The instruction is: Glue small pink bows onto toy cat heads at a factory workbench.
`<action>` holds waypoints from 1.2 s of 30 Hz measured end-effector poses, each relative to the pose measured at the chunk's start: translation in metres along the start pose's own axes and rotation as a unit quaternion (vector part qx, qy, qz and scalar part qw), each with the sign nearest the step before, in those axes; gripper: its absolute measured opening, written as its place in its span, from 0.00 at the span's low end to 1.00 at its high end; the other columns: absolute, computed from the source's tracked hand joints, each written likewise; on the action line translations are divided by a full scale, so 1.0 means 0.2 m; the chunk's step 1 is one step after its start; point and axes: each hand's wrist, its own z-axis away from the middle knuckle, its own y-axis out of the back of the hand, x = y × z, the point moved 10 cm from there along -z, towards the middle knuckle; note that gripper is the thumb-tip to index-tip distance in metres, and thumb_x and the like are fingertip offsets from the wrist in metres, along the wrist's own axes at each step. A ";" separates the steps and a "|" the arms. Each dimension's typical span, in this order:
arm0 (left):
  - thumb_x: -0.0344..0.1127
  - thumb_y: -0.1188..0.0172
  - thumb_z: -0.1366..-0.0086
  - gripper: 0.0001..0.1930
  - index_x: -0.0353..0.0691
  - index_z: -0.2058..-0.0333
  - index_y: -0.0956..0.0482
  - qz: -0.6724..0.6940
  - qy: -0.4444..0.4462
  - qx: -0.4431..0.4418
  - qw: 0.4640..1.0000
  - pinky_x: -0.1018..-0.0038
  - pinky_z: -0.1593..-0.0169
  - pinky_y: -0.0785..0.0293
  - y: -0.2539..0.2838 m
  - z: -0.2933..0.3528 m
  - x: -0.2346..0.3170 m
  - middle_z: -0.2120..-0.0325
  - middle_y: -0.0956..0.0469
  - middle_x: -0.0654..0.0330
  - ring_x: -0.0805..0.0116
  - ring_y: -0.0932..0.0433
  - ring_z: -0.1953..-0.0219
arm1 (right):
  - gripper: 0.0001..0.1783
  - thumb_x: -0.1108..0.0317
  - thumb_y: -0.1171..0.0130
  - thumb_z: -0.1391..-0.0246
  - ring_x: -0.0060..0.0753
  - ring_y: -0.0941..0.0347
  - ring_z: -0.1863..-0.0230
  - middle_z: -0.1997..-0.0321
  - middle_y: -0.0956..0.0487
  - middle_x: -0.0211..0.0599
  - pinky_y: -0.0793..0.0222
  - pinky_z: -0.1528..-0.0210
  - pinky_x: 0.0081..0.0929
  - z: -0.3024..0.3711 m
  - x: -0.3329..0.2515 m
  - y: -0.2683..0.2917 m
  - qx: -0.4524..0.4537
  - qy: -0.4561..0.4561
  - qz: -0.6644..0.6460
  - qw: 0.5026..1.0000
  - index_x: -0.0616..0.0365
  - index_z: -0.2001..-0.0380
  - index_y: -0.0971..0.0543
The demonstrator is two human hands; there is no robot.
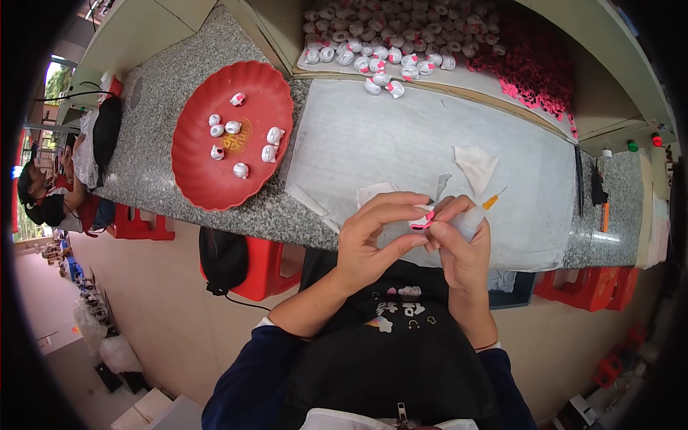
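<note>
My left hand (362, 244) is closed, pinching a small white-and-pink toy head (421, 221) between thumb and fingers. My right hand (466, 254) meets it there, thumb and fingertip against the pink part of the piece. Tucked in the same right hand is a translucent squeeze bottle (471, 223), its orange needle tip (491, 202) pointing up and to the right. Fingers partly cover the piece, so its far side is hidden. Both hands are above the near edge of a white work sheet (358, 143).
A scalloped red plate (193, 165) at left holds several white heads. A shelf behind bears heaped white heads (387, 36) and a pile of pink pieces (530, 79). A crumpled white cloth (475, 166) lies on the sheet. Red stools (265, 269) stand below; another person (61, 183) sits far left.
</note>
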 end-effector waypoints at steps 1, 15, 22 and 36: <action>0.19 0.47 0.52 0.14 0.33 0.64 0.32 0.054 -0.001 0.000 0.999 0.73 0.56 0.36 0.00 0.00 0.00 0.61 0.33 0.47 0.63 0.33 0.57 | 0.07 0.80 0.47 0.62 0.20 0.38 0.82 0.78 0.33 0.35 0.42 0.80 0.17 0.00 0.00 0.00 -0.006 0.014 0.000 1.000 0.61 0.78 0.34; 0.20 0.47 0.51 0.13 0.32 0.63 0.30 0.149 0.110 -0.024 0.982 0.73 0.52 0.39 -0.02 0.02 -0.06 0.61 0.31 0.52 0.65 0.33 0.56 | 0.17 0.77 0.42 0.67 0.24 0.33 0.78 0.71 0.29 0.41 0.39 0.82 0.16 0.02 -0.01 -0.01 -0.080 0.026 0.118 0.989 0.66 0.68 0.31; 0.22 0.45 0.53 0.13 0.30 0.65 0.31 0.089 0.084 -0.050 0.991 0.69 0.54 0.38 -0.03 0.02 -0.03 0.63 0.31 0.47 0.61 0.32 0.58 | 0.16 0.78 0.43 0.66 0.26 0.33 0.81 0.72 0.29 0.42 0.38 0.84 0.17 0.03 0.00 -0.02 -0.090 0.012 0.080 0.993 0.65 0.68 0.32; 0.22 0.48 0.50 0.11 0.30 0.65 0.30 0.147 0.098 -0.043 0.983 0.72 0.58 0.34 -0.02 0.03 -0.06 0.64 0.30 0.47 0.62 0.30 0.61 | 0.16 0.78 0.39 0.69 0.23 0.33 0.81 0.76 0.29 0.39 0.37 0.83 0.17 0.04 -0.02 -0.03 -0.072 0.028 0.111 0.991 0.65 0.72 0.32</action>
